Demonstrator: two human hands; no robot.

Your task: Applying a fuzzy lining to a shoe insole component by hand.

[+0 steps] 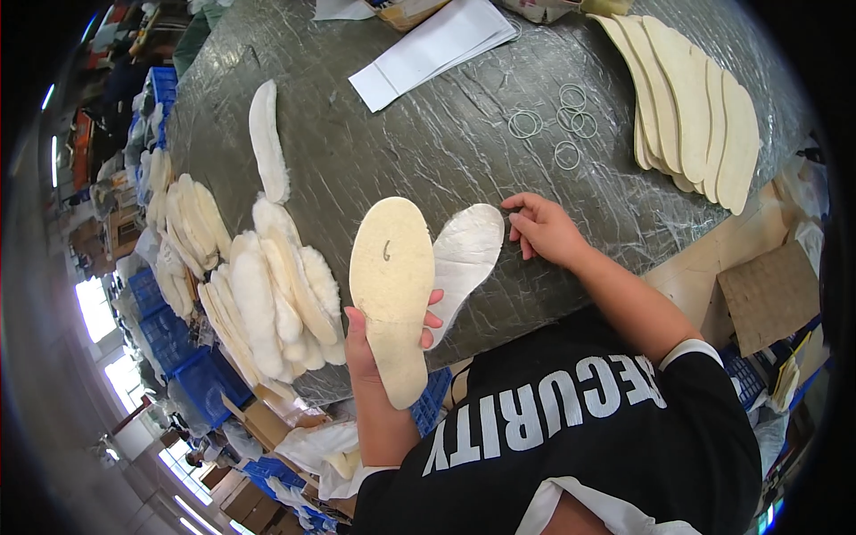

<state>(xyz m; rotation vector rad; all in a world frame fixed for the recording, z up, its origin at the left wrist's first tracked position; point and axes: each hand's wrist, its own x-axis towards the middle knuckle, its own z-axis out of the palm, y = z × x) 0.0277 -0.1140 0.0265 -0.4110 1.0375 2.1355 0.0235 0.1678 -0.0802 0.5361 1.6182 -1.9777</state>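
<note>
My left hand (367, 343) grips a cream insole (390, 285) by its heel end, smooth side up, raised over the near edge of the grey wrapped table (419, 152). Behind it a second insole (465, 254) with a whitish fleecy face lies on the table. My right hand (544, 227) rests on the tabletop with its fingertips at the toe end of that second insole, holding nothing.
A heap of fleecy insoles (267, 303) lies left of my left hand, with one single insole (266, 138) farther back. A fanned stack of flat insoles (691, 102) sits far right, several rubber bands (557, 125) beside it, white papers (437, 49) behind. Blue crates (192, 361) stand below the table's left edge.
</note>
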